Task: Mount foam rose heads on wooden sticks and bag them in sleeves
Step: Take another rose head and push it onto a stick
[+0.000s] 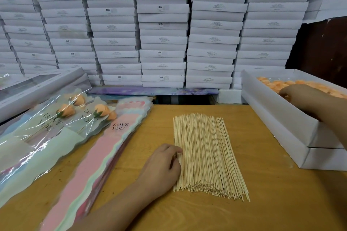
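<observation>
A flat pile of thin wooden sticks (206,155) lies in the middle of the wooden table (272,202). My left hand (163,165) rests at the pile's left edge, fingers curled on the outermost sticks. My right hand (300,95) reaches into a white box (277,127) at the right, down among orange foam rose heads (319,85); its fingertips are hidden. At the left lies a stack of pastel "LOVE YOU" sleeves (97,155). Beside it, several bagged orange roses (65,110) lie in clear sleeves.
A wall of stacked white flat boxes (163,24) fills the background. A windowed grey box (37,88) sits at the far left behind the bagged roses. A purple printed board (150,91) lies at the table's back edge.
</observation>
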